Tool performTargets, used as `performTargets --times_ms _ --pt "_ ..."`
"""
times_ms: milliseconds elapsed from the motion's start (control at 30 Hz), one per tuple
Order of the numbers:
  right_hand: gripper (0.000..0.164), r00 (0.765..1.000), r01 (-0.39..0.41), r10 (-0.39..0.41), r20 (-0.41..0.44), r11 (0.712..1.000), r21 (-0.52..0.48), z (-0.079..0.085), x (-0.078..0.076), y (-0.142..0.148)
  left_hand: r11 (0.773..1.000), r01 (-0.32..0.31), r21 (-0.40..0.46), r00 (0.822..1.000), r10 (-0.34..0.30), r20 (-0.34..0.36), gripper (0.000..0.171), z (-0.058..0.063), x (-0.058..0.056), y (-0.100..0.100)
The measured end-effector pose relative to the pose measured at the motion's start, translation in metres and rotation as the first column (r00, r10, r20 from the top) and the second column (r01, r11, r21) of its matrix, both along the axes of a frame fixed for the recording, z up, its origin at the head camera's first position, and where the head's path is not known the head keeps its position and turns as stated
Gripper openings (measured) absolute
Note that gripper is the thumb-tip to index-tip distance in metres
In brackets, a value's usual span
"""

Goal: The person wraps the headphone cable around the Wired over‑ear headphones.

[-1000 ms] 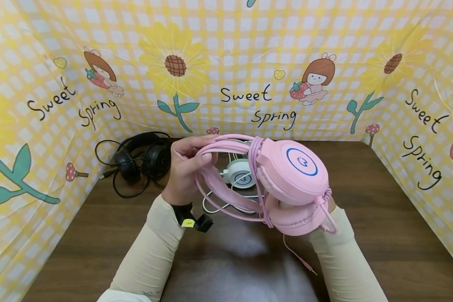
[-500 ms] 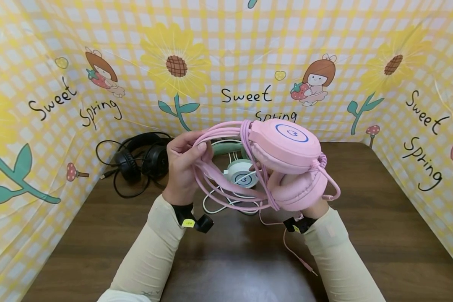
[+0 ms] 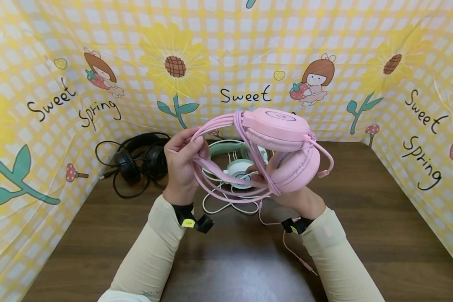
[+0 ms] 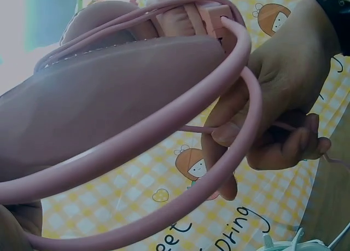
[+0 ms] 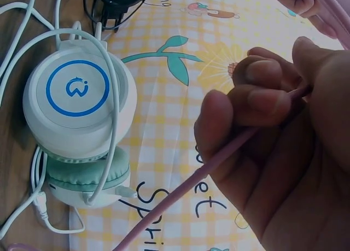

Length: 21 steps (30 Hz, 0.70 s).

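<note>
Pink headphones [image 3: 275, 140] ride higher over the table [image 3: 385, 209] now!
Left hand [image 3: 183, 165] grips the headband [image 4: 109, 98], right hand [image 3: 302, 201] pinches their cable [image 5: 186, 188]; white headset [image 3: 238, 166] sits beyond, wood running rightward to the wall.

Place: tabletop booth [image 3: 226, 37], room type unclear | checked cloth [image 3: 121, 25], 3 sides | wood-grain table [image 3: 392, 239]

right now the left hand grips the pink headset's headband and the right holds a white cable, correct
Not quite: the right wrist view shows the right hand holding a pink cable, not a white one. The left hand grips the pink headset by its headband.
</note>
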State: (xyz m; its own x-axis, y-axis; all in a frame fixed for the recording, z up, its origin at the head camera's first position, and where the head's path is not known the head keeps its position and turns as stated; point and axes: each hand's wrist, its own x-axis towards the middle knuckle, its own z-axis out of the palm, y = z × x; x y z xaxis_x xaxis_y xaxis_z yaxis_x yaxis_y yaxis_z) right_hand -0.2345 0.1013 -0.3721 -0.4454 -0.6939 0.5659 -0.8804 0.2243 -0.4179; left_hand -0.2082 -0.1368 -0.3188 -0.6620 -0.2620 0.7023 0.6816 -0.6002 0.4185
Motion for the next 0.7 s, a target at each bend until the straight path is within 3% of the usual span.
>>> performTargets --times_ms 67,167,200,333,400,533,700 --pt "0.017 1.0 -0.005 0.005 -0.012 1.0 0.009 -0.002 -0.002 -0.002 1.0 -0.02 0.019 1.0 0.02 0.013 0.013 0.0 -0.001 0.0" --pt "0.012 0.986 0.053 -0.046 -0.159 0.998 0.035 -0.003 -0.002 -0.005 0.998 -0.047 0.035 0.999 0.047 0.025 0.013 0.001 -0.001 -0.002" --pt "0.007 0.992 0.042 -0.04 -0.124 0.999 0.011 -0.003 -0.002 -0.005 0.998 -0.054 0.039 0.998 0.053 0.028 0.012 0.001 -0.001 -0.002" --pt "0.012 0.99 0.073 -0.068 -0.121 0.997 0.032 -0.004 0.001 -0.004 0.997 -0.067 0.044 0.997 0.066 0.025 0.011 0.002 -0.001 -0.007" --pt "0.012 0.993 0.1 -0.097 -0.067 0.994 0.048 -0.003 0.003 -0.003 0.996 -0.071 0.058 0.997 0.071 0.014 0.011 0.003 -0.001 -0.01" --pt "0.004 0.989 0.149 -0.151 0.001 0.98 0.134 0.002 0.005 -0.002 0.99 -0.088 0.114 0.996 0.09 -0.016 0.013 0.006 -0.003 -0.019" --pt "0.014 0.982 0.178 -0.187 0.019 0.957 0.23 0.007 0.007 -0.001 0.982 -0.128 0.136 0.991 0.131 -0.012 0.013 0.008 -0.005 -0.027"
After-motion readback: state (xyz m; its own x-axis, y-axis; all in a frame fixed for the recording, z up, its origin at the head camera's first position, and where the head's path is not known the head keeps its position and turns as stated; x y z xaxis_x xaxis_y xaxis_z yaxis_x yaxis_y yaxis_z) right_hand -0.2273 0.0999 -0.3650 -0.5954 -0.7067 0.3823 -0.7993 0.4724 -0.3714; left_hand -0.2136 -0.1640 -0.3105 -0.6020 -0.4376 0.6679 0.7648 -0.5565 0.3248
